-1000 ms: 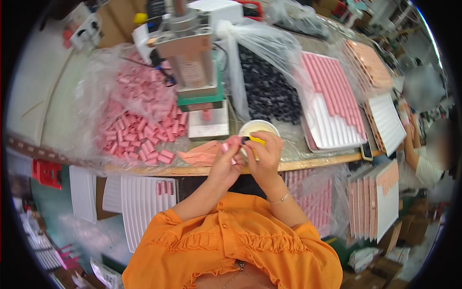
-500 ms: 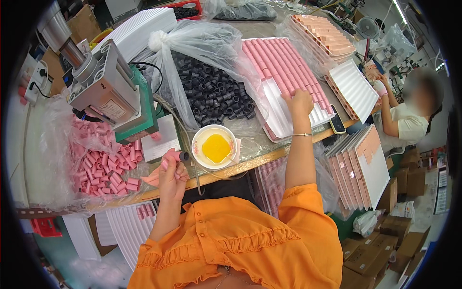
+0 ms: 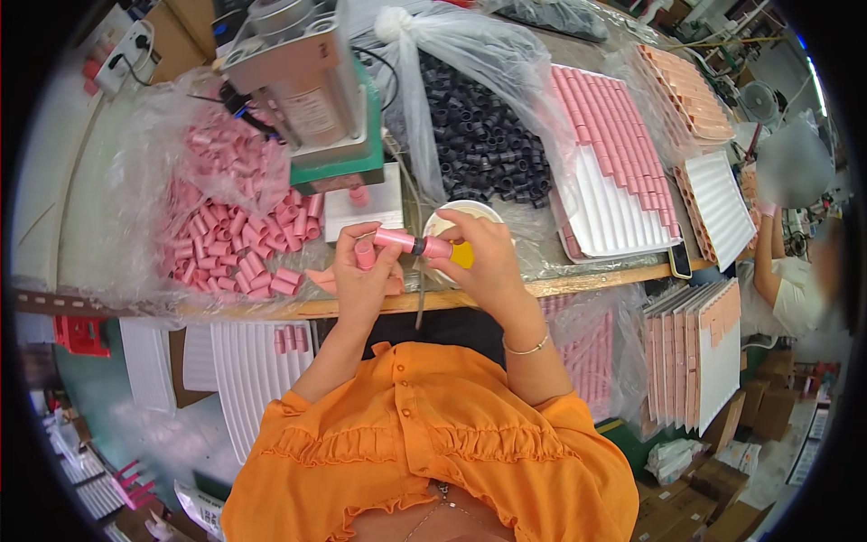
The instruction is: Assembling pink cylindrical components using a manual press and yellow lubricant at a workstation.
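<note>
Pinching a slim pink plastic tube with a dark middle ring (image 3: 408, 241) at either end, the left hand (image 3: 366, 275) and right hand (image 3: 483, 262) hold it above the white round bowl of yellow paste (image 3: 462, 237) (largely hidden); a slip could drop it among the loose pink plastic caps (image 3: 237, 246)

Clear plastic bag of black rings (image 3: 488, 126) mid-table, brown cartons (image 3: 722, 488) on floor at right
</note>
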`<state>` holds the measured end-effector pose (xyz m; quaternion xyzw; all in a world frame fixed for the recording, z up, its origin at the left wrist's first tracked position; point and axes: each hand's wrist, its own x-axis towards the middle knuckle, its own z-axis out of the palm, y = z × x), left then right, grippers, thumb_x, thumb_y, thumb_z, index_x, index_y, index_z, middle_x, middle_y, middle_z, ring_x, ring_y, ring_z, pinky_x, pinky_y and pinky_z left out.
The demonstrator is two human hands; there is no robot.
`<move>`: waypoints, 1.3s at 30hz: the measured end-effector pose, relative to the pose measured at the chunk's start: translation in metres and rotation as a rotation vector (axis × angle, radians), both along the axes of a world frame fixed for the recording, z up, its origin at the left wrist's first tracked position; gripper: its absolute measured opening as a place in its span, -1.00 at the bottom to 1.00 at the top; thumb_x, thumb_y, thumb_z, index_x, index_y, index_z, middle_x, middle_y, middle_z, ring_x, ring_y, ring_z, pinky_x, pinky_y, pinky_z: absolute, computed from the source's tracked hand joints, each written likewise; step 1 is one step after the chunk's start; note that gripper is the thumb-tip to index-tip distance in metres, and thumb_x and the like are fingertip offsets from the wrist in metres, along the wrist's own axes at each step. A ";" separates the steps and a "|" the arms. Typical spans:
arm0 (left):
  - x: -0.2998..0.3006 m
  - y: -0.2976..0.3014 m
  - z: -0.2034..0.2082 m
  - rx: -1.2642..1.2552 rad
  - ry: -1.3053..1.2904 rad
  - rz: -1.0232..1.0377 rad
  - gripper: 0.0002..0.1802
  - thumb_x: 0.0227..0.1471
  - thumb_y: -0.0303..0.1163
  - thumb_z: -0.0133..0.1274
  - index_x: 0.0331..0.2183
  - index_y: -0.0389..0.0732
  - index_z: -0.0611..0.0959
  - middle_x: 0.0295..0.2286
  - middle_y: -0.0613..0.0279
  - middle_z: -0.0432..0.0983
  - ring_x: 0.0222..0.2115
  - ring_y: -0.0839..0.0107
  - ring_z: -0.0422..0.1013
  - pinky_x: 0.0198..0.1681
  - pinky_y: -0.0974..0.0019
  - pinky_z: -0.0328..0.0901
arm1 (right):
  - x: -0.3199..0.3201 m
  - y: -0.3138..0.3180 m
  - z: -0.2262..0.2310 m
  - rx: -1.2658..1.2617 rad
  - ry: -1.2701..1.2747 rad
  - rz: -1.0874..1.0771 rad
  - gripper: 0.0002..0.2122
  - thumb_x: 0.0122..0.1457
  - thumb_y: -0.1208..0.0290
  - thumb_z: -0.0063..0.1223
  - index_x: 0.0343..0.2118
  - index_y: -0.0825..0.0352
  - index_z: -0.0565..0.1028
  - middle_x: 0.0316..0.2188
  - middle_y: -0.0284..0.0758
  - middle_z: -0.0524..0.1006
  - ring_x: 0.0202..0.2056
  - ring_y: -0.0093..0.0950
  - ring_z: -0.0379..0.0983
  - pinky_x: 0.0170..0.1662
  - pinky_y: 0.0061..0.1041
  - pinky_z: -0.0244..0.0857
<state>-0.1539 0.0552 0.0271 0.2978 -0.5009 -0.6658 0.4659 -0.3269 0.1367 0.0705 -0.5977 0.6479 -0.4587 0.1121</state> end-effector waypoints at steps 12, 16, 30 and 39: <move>0.030 -0.030 0.004 -0.256 -0.282 0.140 -0.52 -0.11 -0.57 0.28 -0.11 -0.32 0.50 -0.17 0.18 0.51 -0.26 0.49 0.46 -0.23 0.41 0.38 | 0.032 -0.038 -0.015 -0.002 0.333 0.106 -0.60 -0.06 0.42 0.28 -0.10 0.26 0.49 -0.40 -0.37 0.55 -0.30 -0.34 0.41 -0.21 -0.31 0.12; 0.022 -0.088 -0.003 -0.337 -0.573 0.177 -0.49 -0.15 -0.56 0.28 -0.10 -0.35 0.50 -0.21 0.04 0.57 -0.34 0.32 0.52 -0.28 0.29 0.39 | 0.037 -0.070 -0.021 0.127 0.161 -0.013 -0.71 0.01 0.40 0.25 -0.18 0.28 0.50 -0.42 -0.30 0.54 -0.28 -0.24 0.48 -0.23 -0.24 0.20; 0.101 -0.074 -0.006 0.246 0.142 -0.336 -0.46 0.18 -0.35 0.09 0.14 -0.25 0.35 -0.18 0.12 0.52 -0.16 0.35 0.49 -0.10 0.33 0.39 | 0.060 -0.106 -0.037 0.079 0.311 -0.129 -0.54 -0.12 0.23 0.37 -0.12 0.23 0.50 -0.14 -0.22 0.43 -0.12 -0.20 0.33 -0.14 -0.16 0.16; 0.069 -0.033 0.029 0.161 -0.017 -0.659 -0.33 0.02 -0.41 0.26 0.09 -0.23 0.29 -0.15 0.20 0.48 -0.14 0.50 0.44 -0.08 0.41 0.37 | 0.054 -0.027 0.005 0.273 -0.639 0.379 -0.78 0.17 0.46 0.18 -0.17 0.46 0.55 -0.44 -0.42 0.59 -0.44 -0.76 0.41 -0.34 -0.72 0.34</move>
